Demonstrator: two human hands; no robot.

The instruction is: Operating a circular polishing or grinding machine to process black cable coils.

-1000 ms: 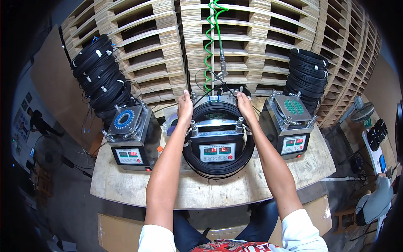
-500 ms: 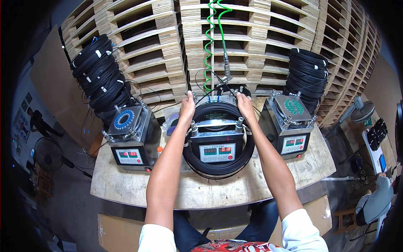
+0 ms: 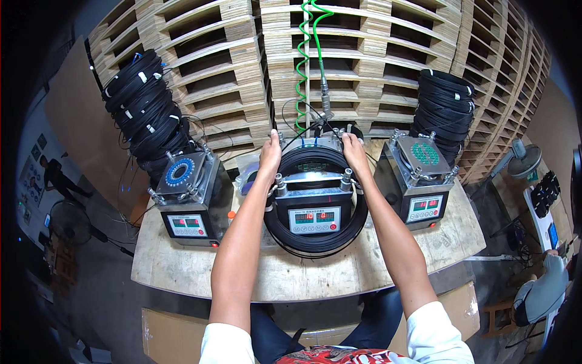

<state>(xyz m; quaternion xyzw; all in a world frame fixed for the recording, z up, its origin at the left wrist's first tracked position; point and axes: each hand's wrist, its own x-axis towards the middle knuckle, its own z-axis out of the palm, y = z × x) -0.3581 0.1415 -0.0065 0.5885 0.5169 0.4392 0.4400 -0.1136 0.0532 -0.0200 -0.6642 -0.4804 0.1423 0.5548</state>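
Observation:
A black-fronted polishing machine [image 3: 282, 213] with a lit red digital display stands at the middle of the bench. A thick coil of black cable [image 3: 359, 225] hangs around it, looping below the front panel. My left hand [image 3: 270, 156] is closed at the machine's rear left corner post, thumb up. My right hand [image 3: 355, 150] is closed in the same way at the rear right corner post. Most fingers of both hands are hidden behind the posts. Between the hands, thin cables rise from the machine's back to a metal air fitting [image 3: 326, 100].
Similar machines stand left [image 3: 186, 206] and right [image 3: 418, 182], with blue-ringed and green-dotted tops. Stacked black cable coils rise behind them, left [image 3: 142, 112] and right [image 3: 441, 112]. Wooden pallets [image 3: 212, 67] wall the back. Green hoses [image 3: 316, 36] hang down. A seated person [image 3: 542, 288] is at far right.
The red readout on the middle machine's display has changed. Both hands stay at the rear corner posts, with hardly any movement.

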